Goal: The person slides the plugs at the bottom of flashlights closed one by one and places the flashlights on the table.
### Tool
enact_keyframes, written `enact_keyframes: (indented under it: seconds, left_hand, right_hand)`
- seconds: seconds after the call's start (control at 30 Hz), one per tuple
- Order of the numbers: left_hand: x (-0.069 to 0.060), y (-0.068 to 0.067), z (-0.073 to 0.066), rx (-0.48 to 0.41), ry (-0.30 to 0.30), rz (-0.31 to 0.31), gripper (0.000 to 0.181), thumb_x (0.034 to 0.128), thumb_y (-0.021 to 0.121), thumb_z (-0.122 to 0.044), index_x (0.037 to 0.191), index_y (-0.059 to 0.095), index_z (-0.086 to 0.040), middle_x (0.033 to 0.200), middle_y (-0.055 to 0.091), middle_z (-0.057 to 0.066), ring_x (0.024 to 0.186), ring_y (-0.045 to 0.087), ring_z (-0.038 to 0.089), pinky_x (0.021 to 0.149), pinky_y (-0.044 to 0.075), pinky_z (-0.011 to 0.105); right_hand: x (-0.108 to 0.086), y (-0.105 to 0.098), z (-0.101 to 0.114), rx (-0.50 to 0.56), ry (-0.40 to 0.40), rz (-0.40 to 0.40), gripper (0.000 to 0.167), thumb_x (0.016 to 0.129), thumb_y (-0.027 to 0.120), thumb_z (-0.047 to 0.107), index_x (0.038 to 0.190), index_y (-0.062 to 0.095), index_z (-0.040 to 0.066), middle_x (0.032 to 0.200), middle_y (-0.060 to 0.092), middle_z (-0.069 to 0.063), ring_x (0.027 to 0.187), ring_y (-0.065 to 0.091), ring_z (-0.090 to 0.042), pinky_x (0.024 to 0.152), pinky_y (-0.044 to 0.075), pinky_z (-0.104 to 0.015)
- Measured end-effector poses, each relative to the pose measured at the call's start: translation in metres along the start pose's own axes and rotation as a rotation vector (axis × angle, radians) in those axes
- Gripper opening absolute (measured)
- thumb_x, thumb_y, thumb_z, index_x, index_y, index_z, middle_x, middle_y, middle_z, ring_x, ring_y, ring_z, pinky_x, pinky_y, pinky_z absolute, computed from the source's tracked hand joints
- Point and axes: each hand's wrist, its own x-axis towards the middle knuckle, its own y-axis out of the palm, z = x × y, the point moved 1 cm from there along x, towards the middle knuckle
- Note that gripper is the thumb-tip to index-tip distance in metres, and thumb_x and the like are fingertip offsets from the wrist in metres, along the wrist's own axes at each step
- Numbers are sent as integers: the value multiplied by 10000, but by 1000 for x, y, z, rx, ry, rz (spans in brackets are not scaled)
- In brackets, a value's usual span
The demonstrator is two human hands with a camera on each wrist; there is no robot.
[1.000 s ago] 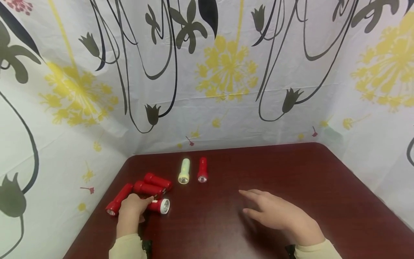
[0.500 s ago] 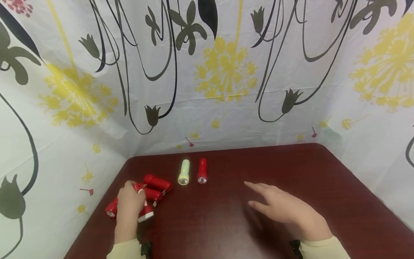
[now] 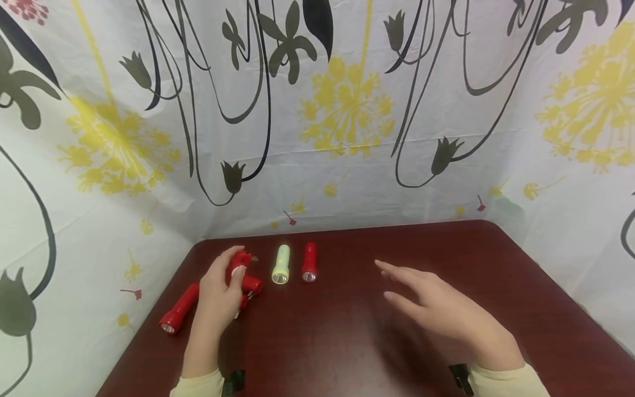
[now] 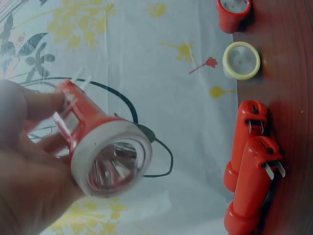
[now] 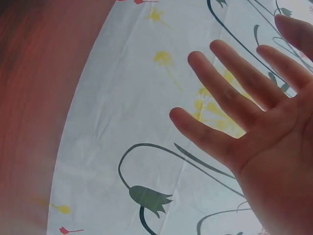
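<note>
My left hand (image 3: 218, 292) grips a red flashlight with a white rim (image 4: 90, 120), raised above the table at the left. In the left wrist view its lens faces the camera, and fingers and thumb wrap its body. Beneath and beside that hand lie two red flashlights with plug prongs, one (image 4: 252, 127) next to the other (image 4: 254, 181); the hand partly covers them in the head view. Left of the hand rests another red flashlight (image 3: 179, 310). My right hand (image 3: 446, 309) hovers over the right side, fingers extended, holding nothing.
A pale green flashlight (image 3: 281, 263) and a red flashlight (image 3: 310, 262) lie side by side near the back edge of the dark red table (image 3: 317, 336). Patterned white cloth (image 3: 347, 187) hangs close behind the table and along both sides.
My left hand has picked up the white-rimmed flashlight, turned it and carried it up and toward the back of the table. My right hand has shifted slightly right and upward.
</note>
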Motion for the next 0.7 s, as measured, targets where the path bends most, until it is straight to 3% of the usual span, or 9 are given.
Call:
enact_keyframes:
  seconds: [0.17,0.37,0.6,0.7]
  left_hand:
    - [-4,8,-4,-23,140,-3,506,1036,660,-90,1520,545,-186,1501,615,115,1336,604,323,1128,523,586]
    - [-10,19,-16,-94,199,-7,572,980,733,-42,1506,572,-196,1401,696,107,1235,701,323,1047,583,565]
    - [-18,28,-30,-153,277,93,556,947,774,-46,1466,628,-181,1367,729,74,1207,715,272,1017,614,477]
    - [-21,31,-34,-178,313,137,554,944,775,-47,1464,638,-180,1414,711,48,1277,691,257,1065,591,449]
  right_hand:
    - [0,-3,4,-22,-27,-40,548,1071,634,405,1591,495,303,1553,602,93,1406,622,-198,1120,523,-547]
    - [2,2,7,-37,-116,-79,577,1037,706,294,1578,509,329,1544,607,116,1373,642,-133,1102,552,-484]
    - [4,10,17,-28,-199,-76,670,1000,754,234,1581,475,419,1523,608,164,1357,638,-77,1073,581,-409]
    - [4,12,21,-37,-216,-83,681,990,766,238,1572,479,444,1493,630,175,1327,648,-55,1054,590,-395]
